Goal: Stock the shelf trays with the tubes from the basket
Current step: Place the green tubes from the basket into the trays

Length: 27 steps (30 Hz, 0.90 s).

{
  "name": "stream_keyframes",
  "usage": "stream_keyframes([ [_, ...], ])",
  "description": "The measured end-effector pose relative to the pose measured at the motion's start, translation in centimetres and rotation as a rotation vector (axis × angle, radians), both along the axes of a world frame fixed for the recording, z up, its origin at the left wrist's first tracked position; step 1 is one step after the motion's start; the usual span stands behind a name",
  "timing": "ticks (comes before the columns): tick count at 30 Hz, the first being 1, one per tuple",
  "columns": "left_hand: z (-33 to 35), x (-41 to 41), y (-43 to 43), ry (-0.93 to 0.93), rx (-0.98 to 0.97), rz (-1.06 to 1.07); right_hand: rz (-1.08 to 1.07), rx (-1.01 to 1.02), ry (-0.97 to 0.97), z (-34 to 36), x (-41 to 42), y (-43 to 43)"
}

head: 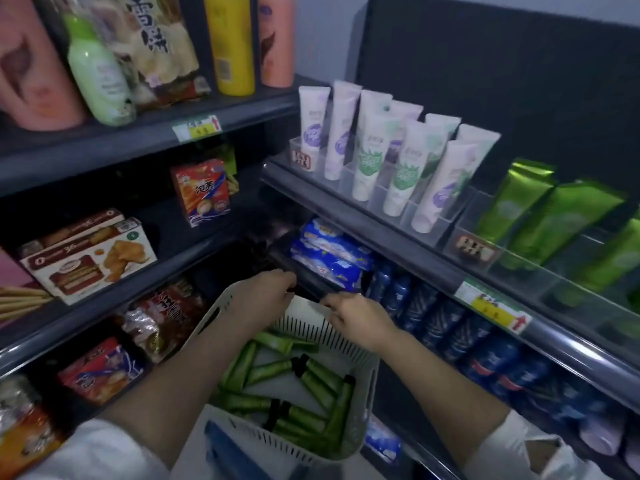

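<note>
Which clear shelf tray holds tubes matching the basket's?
The right tray: its upright green tubes match the loose tubes in the basket. The left tray holds white tubes with purple or green labels.

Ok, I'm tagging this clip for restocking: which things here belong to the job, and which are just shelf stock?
Job: white basket, basket's green tubes, clear shelf tray, shelved green tubes, left hand and right hand at the basket's rim.
Not involved: white tubes, blue packets, biscuit box, yellow bottle.
</note>
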<state>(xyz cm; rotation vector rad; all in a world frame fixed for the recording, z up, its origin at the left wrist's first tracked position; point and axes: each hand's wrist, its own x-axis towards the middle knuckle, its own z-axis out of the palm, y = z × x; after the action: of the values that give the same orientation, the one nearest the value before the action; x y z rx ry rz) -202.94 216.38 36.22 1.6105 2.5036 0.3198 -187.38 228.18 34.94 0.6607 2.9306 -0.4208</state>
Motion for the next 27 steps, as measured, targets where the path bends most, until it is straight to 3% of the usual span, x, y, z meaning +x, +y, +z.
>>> stream_keyframes([
  [6, -7.2, -2.1, -0.6, -0.132, -0.177, 0.126, 0.05, -0.19, -0.217, -8.1, -3.1, 1.8],
  [11, -14.0, -2.5, -0.6, -0.173, -0.277, 0.16, -0.067, -0.428, -0.359, -14.4, -4.3, 2.5],
  [17, -22.1, -2.9, 0.7, -0.16, -0.434, 0.12, -0.202, -0.406, -0.473, -22.1, -5.1, 2.4],
  [21, -25.8, -3.2, 2.3, -0.103, -0.505, 0.081, -0.185, -0.348, -0.613, -24.1, -5.7, 2.7],
  [27, -28.8, -5.0, 3.5, 0.095, -0.537, 0.141, -0.217, -0.209, -0.648, -27.1, -6.1, 2.7],
])
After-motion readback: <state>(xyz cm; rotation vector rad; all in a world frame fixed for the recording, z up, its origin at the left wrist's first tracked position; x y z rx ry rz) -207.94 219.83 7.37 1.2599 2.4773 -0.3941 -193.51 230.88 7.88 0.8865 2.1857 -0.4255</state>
